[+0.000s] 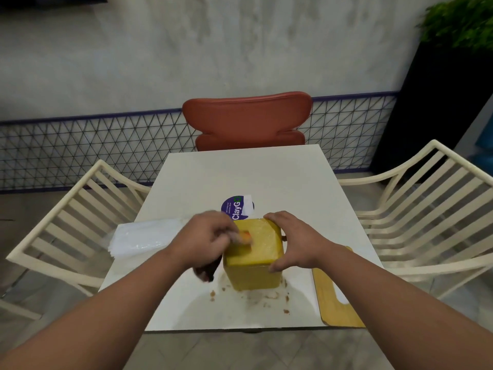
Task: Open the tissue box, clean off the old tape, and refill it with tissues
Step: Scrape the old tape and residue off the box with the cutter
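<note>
A yellow wooden tissue box [254,273] stands on the white table [240,177], its flat top face up. My right hand [293,241] grips its right side, fingers over the far edge and thumb at the near corner. My left hand [210,236] is blurred over the box's left top edge, with its fingers curled round a small tool with an orange tip [246,236] that presses on the top face. Brown crumbs of old tape [266,295] lie scattered on the table around the box's base. A wrapped pack of white tissues [144,237] lies to the left.
The box's wooden lid with a slot [333,292] lies flat at the table's right front edge. A purple round sticker [236,209] is on the table behind the box. Cream slatted chairs stand left [66,225] and right [426,209]; a red chair [248,118] faces me.
</note>
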The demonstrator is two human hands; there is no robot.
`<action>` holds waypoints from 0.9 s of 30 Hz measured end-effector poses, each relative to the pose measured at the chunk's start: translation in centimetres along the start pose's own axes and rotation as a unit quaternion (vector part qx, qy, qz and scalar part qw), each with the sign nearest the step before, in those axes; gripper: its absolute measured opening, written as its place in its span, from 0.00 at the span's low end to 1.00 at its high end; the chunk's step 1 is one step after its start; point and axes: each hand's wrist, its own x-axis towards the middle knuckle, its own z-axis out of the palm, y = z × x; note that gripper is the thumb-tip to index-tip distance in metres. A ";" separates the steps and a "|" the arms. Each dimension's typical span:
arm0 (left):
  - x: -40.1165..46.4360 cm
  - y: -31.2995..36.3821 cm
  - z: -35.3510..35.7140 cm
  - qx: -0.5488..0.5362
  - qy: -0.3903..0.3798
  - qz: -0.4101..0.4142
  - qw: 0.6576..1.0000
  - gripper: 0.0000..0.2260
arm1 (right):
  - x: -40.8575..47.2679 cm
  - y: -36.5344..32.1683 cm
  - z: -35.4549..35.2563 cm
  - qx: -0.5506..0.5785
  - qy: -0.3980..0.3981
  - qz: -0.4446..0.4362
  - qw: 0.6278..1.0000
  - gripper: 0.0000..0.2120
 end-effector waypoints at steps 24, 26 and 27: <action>3.0 4.1 5.1 0.095 -0.156 0.134 0.974 0.15 | -0.2 0.2 0.3 0.057 0.019 0.017 0.998 0.62; 2.7 4.3 4.9 0.080 -0.174 0.162 0.968 0.16 | -0.2 0.1 0.2 0.050 0.018 0.006 0.999 0.59; 2.4 4.3 4.7 0.069 -0.180 0.173 0.966 0.16 | -0.3 0.1 0.2 0.044 0.020 -0.003 0.999 0.58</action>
